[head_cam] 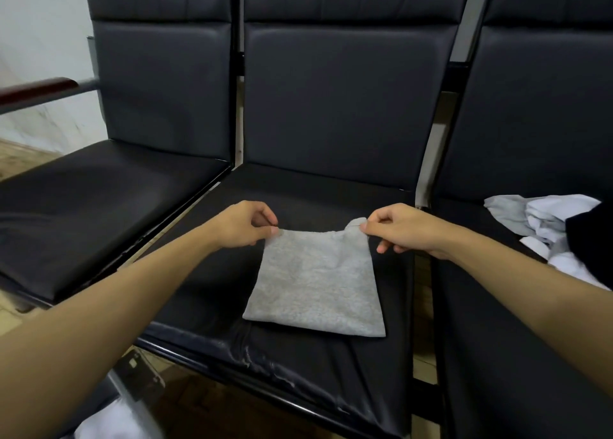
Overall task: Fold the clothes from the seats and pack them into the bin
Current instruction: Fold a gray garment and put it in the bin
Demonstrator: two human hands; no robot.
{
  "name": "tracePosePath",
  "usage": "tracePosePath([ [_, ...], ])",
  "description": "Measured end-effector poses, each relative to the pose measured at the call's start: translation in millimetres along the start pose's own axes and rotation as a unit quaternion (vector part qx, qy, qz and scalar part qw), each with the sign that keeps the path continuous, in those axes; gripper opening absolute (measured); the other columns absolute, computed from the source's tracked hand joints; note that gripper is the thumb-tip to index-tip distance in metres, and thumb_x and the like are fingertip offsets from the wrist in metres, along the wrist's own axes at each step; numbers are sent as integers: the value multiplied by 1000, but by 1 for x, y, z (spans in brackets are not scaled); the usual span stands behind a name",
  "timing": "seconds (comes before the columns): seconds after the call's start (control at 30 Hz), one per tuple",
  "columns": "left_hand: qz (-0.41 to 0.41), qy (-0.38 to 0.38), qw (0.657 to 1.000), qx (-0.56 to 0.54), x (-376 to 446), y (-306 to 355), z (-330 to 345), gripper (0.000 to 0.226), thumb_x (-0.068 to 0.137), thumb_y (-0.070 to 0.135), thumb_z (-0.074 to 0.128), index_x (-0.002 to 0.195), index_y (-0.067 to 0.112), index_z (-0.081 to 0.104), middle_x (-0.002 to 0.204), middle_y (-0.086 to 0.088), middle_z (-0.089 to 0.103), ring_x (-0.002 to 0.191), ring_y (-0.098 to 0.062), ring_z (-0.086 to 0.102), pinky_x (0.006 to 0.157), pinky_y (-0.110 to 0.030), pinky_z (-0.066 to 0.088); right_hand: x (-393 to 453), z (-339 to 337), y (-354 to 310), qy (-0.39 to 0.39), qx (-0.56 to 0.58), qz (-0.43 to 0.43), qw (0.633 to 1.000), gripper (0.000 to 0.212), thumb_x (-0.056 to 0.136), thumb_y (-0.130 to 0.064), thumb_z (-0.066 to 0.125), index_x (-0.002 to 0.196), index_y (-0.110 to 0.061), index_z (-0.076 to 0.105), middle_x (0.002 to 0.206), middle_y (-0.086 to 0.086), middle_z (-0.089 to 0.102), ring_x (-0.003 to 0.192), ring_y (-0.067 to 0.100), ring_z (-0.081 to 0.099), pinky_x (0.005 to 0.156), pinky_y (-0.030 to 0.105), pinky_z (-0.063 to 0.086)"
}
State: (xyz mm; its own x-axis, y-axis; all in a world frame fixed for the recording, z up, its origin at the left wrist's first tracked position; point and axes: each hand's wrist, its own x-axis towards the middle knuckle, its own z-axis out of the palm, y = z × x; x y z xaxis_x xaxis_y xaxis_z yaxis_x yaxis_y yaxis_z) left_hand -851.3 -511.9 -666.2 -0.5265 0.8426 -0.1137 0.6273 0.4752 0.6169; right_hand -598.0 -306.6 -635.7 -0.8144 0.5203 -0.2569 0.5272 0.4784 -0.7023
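A grey garment (315,282), folded into a small rectangle, lies flat on the middle black seat (298,365). My left hand (242,226) pinches its far left corner between thumb and fingers. My right hand (394,227) pinches the far right corner, which is lifted slightly off the seat. A loose pile of clothes (547,226), white, light grey and black, lies on the right seat. At the bottom left, the bin (139,382) shows only as a transparent rim, with white cloth (109,425) inside.
Three black padded seats stand side by side with tall backrests. The left seat (83,199) holds nothing. A dark red armrest (36,88) juts out at the far left. Wooden floor shows between and under the seats.
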Motion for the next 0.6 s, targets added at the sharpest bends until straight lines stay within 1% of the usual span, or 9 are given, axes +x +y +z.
tracePosePath([
  [0.07, -33, -20, 999, 33, 6, -1, 8, 33, 97, 45, 70, 117, 20, 60, 111, 4, 72, 77, -13, 73, 62, -21, 52, 7, 5, 3, -4, -12, 14, 1000, 24, 103, -37, 61, 94, -18, 72, 106, -7, 70, 90, 10, 74, 67, 22, 51],
  [0.13, -66, -95, 990, 75, 10, 0, 13, 48, 94, 60, 67, 121, 25, 50, 114, 4, 71, 76, -9, 72, 59, -24, 52, 14, 9, 5, -46, 9, 46, 998, 25, 102, -35, 61, 104, -14, 73, 112, -1, 73, 94, 9, 76, 69, 22, 50],
  [0.2, -73, -147, 981, 100, 11, 3, 19, 57, 89, 67, 69, 121, 21, 56, 97, 1, 75, 65, -5, 66, 53, -22, 47, 19, 11, 4, -91, 65, 93, 989, 25, 99, -32, 59, 106, -10, 70, 113, 2, 74, 95, 12, 78, 62, 20, 45],
  [0.3, -67, -137, 984, 95, 14, 9, 26, 51, 89, 56, 75, 122, 19, 62, 72, 3, 69, 59, -10, 57, 52, -23, 43, 25, 11, 1, -124, 79, 150, 978, 23, 100, -30, 54, 93, -10, 60, 83, 1, 73, 84, 18, 77, 47, 16, 36],
  [0.37, -60, -120, 988, 81, 16, 9, 29, 46, 90, 43, 79, 125, 16, 63, 83, 3, 70, 71, -11, 64, 62, -27, 55, 28, 9, -2, -163, 52, 179, 969, 21, 101, -30, 51, 96, -11, 58, 93, 9, 79, 69, 15, 69, 44, 16, 32],
  [0.4, -57, -110, 990, 66, 17, 7, 29, 47, 89, 37, 82, 126, 15, 63, 93, 2, 72, 82, -12, 69, 76, -33, 61, 28, 9, -3, -190, 35, 190, 963, 20, 101, -30, 50, 99, -11, 58, 100, 13, 79, 63, 13, 64, 44, 16, 31],
  [0.47, -49, -101, 994, 18, 16, 5, 26, 45, 86, 29, 86, 123, 16, 64, 108, -2, 72, 96, -18, 72, 93, -41, 61, 30, 10, -2, -218, 23, 201, 955, 21, 102, -34, 51, 102, -14, 58, 94, 10, 77, 57, 10, 54, 45, 17, 29],
  [0.53, -31, -105, 994, -26, 13, 8, 19, 39, 84, 25, 88, 115, 19, 64, 111, -5, 73, 92, -15, 73, 83, -34, 63, 32, 14, 0, -211, 56, 203, 955, 28, 102, -45, 57, 100, -17, 59, 82, 4, 64, 57, 9, 44, 46, 18, 27],
  [0.6, -13, -109, 993, -49, 8, 12, 12, 33, 85, 21, 87, 109, 17, 65, 106, -4, 73, 72, -3, 70, 58, -17, 53, 35, 17, 1, -188, 127, 204, 952, 32, 99, -51, 64, 104, -19, 64, 71, -2, 48, 55, 6, 33, 44, 17, 25],
])
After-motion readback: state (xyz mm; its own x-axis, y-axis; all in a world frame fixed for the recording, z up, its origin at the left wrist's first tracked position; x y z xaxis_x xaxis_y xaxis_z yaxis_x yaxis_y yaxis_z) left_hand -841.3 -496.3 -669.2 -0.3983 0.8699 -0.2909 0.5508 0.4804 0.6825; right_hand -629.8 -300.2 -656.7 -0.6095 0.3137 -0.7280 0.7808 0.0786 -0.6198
